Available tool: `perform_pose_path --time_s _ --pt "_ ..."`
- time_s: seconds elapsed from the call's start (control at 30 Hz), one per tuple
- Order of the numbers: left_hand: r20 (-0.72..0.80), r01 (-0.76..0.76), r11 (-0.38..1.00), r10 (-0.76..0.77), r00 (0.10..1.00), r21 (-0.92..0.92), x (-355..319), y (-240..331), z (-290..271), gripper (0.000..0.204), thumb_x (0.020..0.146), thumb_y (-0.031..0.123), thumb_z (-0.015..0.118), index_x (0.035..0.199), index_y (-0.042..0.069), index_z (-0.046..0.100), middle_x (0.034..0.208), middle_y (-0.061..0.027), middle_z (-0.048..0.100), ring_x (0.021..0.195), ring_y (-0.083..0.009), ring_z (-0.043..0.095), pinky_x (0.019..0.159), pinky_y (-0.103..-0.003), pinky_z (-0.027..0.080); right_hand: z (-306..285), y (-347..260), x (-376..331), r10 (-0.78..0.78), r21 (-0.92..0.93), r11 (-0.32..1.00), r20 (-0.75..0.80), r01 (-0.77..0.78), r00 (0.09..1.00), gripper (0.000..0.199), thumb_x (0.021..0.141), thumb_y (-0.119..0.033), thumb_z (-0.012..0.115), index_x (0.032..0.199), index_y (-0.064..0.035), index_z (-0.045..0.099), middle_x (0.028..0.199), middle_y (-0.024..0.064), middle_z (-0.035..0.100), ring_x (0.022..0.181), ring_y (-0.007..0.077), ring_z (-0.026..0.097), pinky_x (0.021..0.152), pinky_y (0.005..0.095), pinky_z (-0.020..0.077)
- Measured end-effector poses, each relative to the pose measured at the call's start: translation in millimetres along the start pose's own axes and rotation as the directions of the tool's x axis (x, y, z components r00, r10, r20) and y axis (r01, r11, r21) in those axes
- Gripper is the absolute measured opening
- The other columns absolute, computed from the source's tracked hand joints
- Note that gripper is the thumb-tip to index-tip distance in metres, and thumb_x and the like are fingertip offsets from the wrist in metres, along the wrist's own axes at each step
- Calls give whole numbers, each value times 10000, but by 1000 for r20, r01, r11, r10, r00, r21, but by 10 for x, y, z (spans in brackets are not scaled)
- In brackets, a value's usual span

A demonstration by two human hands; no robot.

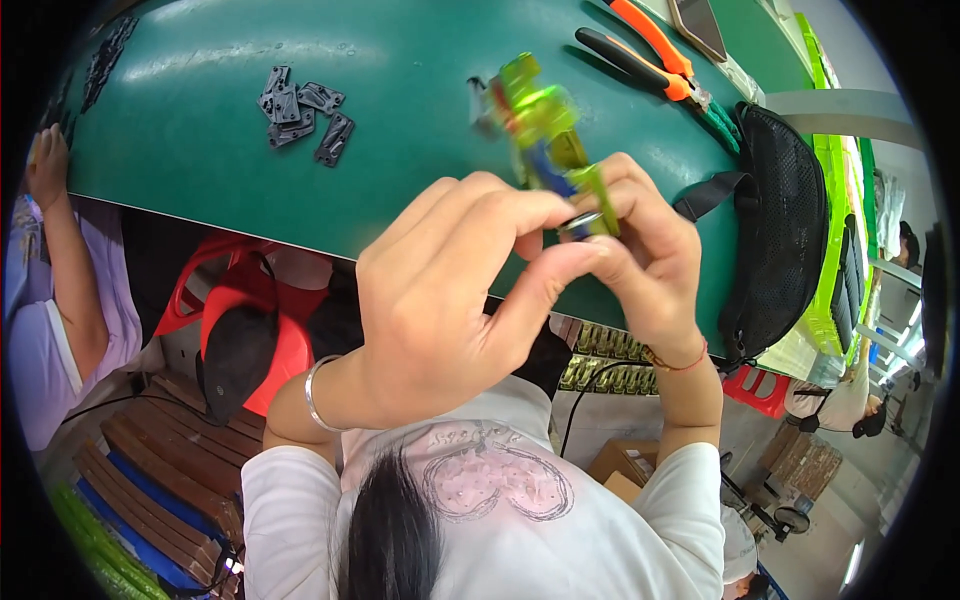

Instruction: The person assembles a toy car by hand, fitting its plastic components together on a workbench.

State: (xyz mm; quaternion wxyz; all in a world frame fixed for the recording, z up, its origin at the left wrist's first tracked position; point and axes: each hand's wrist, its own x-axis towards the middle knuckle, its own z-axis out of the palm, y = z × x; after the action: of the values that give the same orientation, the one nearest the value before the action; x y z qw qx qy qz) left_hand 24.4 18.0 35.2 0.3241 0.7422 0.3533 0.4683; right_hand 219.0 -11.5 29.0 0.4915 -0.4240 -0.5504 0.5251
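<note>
A bright green plastic assembly (550,120) with blue and red parts is held up above the table, blurred by motion. My right hand (655,260) grips its lower end, fingers curled and thumb pressed in. My left hand (440,290) is closed in a pinch, its fingertips meeting the same end from the other side. Between the fingertips shows a small round silvery piece (580,224); its kind is not clear. Several flat dark grey plastic parts (285,102) lie in a loose pile on the table beyond my left hand.
Orange-and-black pliers (660,70) lie on the green table (400,130) at the far right, near a phone (698,28). A black mesh bag (775,230) sits at the right edge. More dark parts (108,62) and another person's hand (47,165) are at far left. Red stools (235,310) stand below.
</note>
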Motion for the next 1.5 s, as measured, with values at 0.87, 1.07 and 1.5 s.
perform_pose_path --time_s 0.87,1.07,1.5 --pt "-4 195 937 -205 979 -291 -113 92 -159 126 945 -64 691 1056 -26 737 733 -46 648 578 -53 554 491 -192 385 -6 148 16 168 745 594 254 -304 952 311 1023 -341 647 1053 -34 606 1013 29 566 905 132 503 819 275 431" --pt "-23 121 946 -134 991 -302 -162 55 -154 133 935 -74 698 1053 -25 734 718 -53 630 569 -63 543 480 -212 376 35 150 7 199 798 490 289 -351 936 311 1026 -347 642 1033 -39 595 1017 34 546 899 148 501 818 282 427" --pt "33 -164 962 161 986 219 -60 -70 -351 209 849 23 793 1054 30 751 1021 -97 673 912 -219 571 768 -310 464 14 119 32 243 564 745 269 -357 932 301 1028 -306 651 1078 -10 677 1024 25 649 926 94 527 831 250 427"
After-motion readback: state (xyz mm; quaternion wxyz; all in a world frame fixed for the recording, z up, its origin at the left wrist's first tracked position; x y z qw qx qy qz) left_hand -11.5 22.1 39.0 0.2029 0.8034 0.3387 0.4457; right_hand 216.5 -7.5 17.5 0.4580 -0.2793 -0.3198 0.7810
